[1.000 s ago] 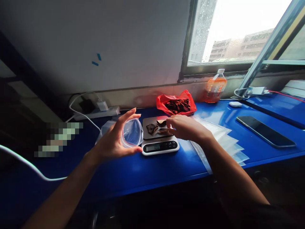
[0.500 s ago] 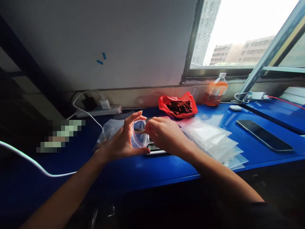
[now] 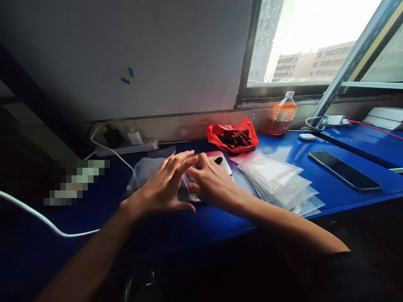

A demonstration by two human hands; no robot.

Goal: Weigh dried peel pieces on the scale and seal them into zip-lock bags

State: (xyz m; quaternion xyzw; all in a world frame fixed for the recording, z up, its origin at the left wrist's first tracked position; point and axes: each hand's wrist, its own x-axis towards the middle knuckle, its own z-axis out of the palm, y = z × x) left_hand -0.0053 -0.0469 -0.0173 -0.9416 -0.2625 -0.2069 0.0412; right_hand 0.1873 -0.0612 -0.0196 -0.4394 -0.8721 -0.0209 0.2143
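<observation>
My left hand (image 3: 168,182) is stretched out with its fingers arched and its thumb well apart, beside a clear zip bag (image 3: 186,183). The bag's pale zip edge shows between my two hands. Curled fingers of my right hand (image 3: 211,178) are at the bag's mouth, apparently pinching its edge; the fingertips are partly hidden. Under and behind my right hand lies a small white scale (image 3: 227,164), mostly covered. A dark brown curved piece (image 3: 217,160) rests on it. Further back, a red plastic bag (image 3: 211,133) stands open, full of dark brown pieces (image 3: 234,138).
To the right lie a fanned stack of clear bags (image 3: 277,180), a phone (image 3: 344,171) and a white earbud case (image 3: 307,137). A bottle of orange drink (image 3: 282,115) stands by the wall. More clear plastic (image 3: 143,172) and a power strip (image 3: 141,146) are on the left.
My left hand's fingers have come over the bag's mouth and its thumb has spread away. My right hand has shifted left and down, uncovering the brown piece on the scale.
</observation>
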